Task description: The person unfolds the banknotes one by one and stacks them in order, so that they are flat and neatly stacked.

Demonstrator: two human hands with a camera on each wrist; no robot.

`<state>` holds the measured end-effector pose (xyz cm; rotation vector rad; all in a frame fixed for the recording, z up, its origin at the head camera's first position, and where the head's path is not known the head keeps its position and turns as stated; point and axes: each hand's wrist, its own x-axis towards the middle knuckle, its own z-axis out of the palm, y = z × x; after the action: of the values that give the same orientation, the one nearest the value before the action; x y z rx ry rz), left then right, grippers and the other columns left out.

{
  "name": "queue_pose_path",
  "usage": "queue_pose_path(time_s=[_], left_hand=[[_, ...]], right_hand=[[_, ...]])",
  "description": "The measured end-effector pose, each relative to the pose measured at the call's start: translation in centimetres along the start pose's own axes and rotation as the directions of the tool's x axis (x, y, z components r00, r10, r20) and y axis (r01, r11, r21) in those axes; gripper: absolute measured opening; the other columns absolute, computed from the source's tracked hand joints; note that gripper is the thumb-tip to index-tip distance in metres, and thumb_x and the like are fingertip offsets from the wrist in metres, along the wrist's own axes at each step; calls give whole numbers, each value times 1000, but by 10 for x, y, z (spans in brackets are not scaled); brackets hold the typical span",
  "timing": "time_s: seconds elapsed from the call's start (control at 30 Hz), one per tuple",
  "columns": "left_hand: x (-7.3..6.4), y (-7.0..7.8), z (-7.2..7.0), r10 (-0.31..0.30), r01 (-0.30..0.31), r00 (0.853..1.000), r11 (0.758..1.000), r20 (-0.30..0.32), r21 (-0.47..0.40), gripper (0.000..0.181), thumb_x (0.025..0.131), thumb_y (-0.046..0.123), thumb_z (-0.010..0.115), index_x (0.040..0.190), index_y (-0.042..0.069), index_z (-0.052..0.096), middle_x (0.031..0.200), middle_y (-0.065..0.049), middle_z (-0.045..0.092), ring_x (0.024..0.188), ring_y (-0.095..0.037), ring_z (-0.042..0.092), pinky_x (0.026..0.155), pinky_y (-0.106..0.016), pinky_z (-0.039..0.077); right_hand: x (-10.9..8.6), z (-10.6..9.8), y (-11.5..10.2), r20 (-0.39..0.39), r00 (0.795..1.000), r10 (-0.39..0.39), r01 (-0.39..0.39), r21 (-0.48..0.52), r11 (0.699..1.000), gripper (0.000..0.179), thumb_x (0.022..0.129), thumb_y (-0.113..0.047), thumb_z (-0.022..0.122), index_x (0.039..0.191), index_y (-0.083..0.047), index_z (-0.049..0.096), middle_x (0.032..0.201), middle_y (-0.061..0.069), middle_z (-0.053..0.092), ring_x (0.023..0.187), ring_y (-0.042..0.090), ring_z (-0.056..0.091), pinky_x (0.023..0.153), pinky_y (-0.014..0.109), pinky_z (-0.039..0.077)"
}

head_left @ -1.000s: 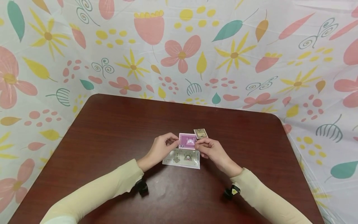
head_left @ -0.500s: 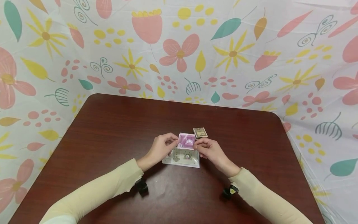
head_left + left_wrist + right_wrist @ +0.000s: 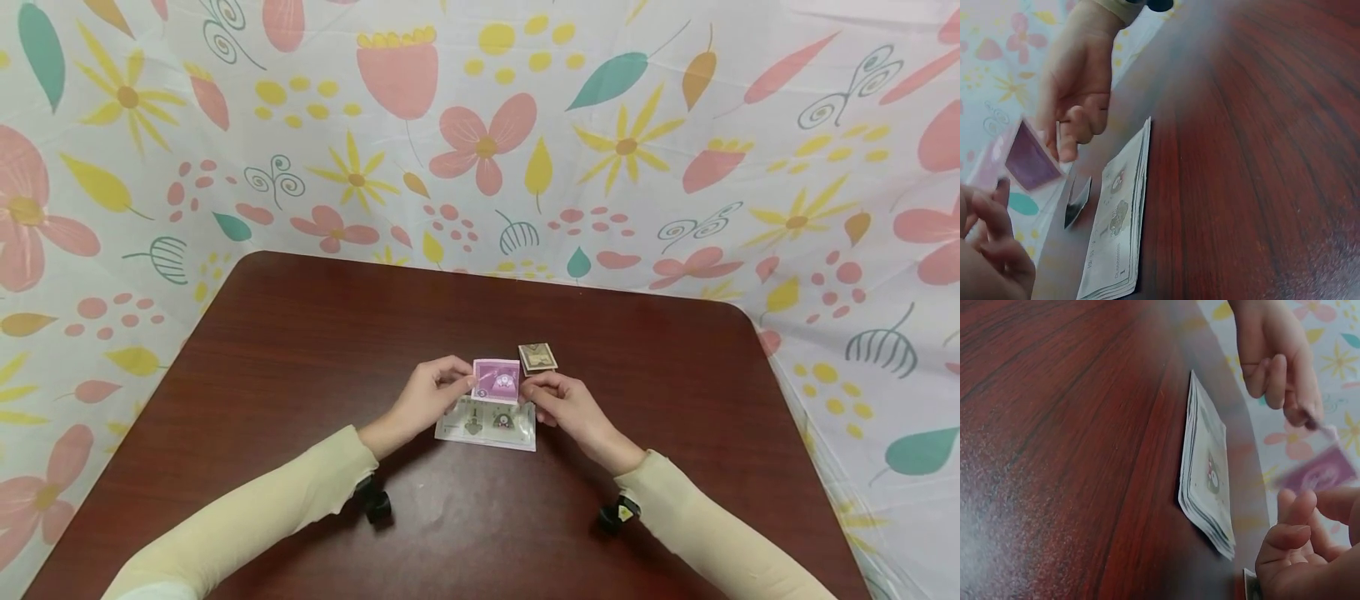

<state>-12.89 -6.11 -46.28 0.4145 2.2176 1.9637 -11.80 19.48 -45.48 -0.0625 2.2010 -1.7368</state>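
A purple folded play banknote [image 3: 497, 381] with a white border and a figure stands raised over the table. My left hand [image 3: 420, 400] pinches its left edge between thumb and fingers. My right hand [image 3: 573, 408] has bent fingers, with the fingertips right at the note's right edge. In the right wrist view the purple note [image 3: 1322, 470] lies behind the fingertips of the right hand [image 3: 1307, 544]; whether they grip it I cannot tell. Below both hands a stack of pale grey-green play banknotes [image 3: 487, 425] lies flat, its layered edges [image 3: 1138, 212] showing in the left wrist view.
Just behind the right hand lies a small folded brown play banknote [image 3: 537, 357]. The dark red-brown table [image 3: 337, 317] has rounded back corners. A white curtain [image 3: 420, 225] with flowers and leaves hangs behind it and at both sides.
The left hand and the purple note have shifted slightly left, away from the right fingertips, and the note's face shows flatter. The right hand has barely moved; the stack and brown note lie unchanged.
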Motion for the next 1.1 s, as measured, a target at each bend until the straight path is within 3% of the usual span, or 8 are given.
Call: queue_pose_path(time_s=[0.17,0.37,0.53,0.73,0.97,1.1], left_hand=[[-1,-1,-3,-27,36,997,992,77,-123,9,100,1,66,102,-7,68,76,-13,63,50,-7,44,51,-21,39],[-3,-1,-5,-46,65,991,986,127,-151,11,100,1,65,105,-8,68,78,-19,61,52,-7,43,52,-21,38],[-5,-2,-9,-55,67,994,990,97,-126,10,100,2,66,104,-7,69,75,-17,60,51,-7,41,51,-21,36],[-6,-8,-17,-54,56,998,996,42,-62,9,99,4,68,102,-4,71,79,-6,69,50,-6,43,50,-20,37],[-10,-12,-20,-32,32,999,999,11,26,9,99,6,69,100,-2,72,80,-25,68,50,-5,45,48,-21,38],[-11,-12,-20,-36,37,999,997,-22,62,8,97,5,71,98,-3,73,83,-22,72,56,-10,54,51,-21,42]], right_hand=[[1,1,3,50,998,35,-36,29,999,34,105,-14,61,129,9,64,77,6,60,65,10,52,58,22,41],[1,3,2,148,988,39,-65,178,982,35,107,-11,55,133,12,57,85,4,60,67,10,50,60,22,42],[3,1,2,119,993,13,-36,196,980,32,108,-12,56,129,12,60,93,5,68,65,10,49,60,23,39],[4,-3,7,54,998,12,-22,176,984,27,103,-11,64,121,9,63,80,2,61,64,10,48,59,22,39],[2,-3,8,6,1000,-8,7,136,991,20,100,-6,68,110,9,61,72,-2,60,60,6,49,56,21,39],[1,-5,7,-54,998,-32,37,103,994,19,98,-4,69,108,11,62,67,-3,58,58,6,48,55,21,39]])
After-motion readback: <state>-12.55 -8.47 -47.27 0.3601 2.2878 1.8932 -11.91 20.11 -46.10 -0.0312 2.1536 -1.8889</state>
